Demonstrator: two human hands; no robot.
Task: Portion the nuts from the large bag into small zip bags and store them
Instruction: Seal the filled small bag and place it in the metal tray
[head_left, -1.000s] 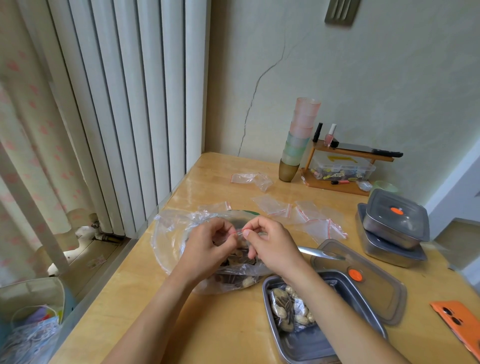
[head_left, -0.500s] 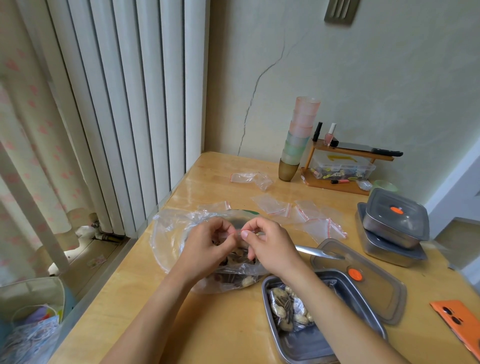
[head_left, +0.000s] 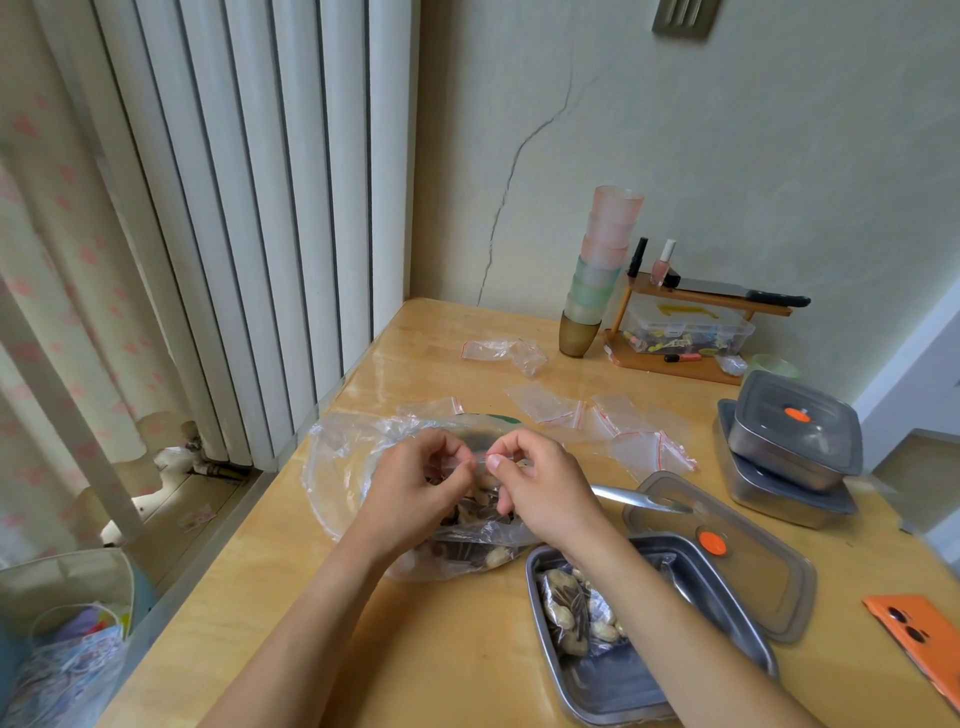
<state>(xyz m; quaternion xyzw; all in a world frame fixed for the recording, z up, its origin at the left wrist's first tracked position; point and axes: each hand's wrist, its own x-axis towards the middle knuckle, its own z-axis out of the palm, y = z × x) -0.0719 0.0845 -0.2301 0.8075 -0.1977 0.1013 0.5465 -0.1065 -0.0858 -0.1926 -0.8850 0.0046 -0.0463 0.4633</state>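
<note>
Head view | small clear zip bag of nuts (head_left: 485, 488), above large clear plastic bag (head_left: 337, 467) on wooden counter (head_left: 311, 649) | left hand (head_left: 415, 483) and right hand (head_left: 545, 493) fingers pinch its top strip | judged: press seal end-to-end, check corners closed.

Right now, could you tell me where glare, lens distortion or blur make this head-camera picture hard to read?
Head view: the wide lens splays the white vertical blinds at the left edge; daylight leaves a sheen on the glossy wooden table beside them; the small clear zip bag, pinched by the left hand and right hand, is nearly lost against the large clear plastic bag.
</note>
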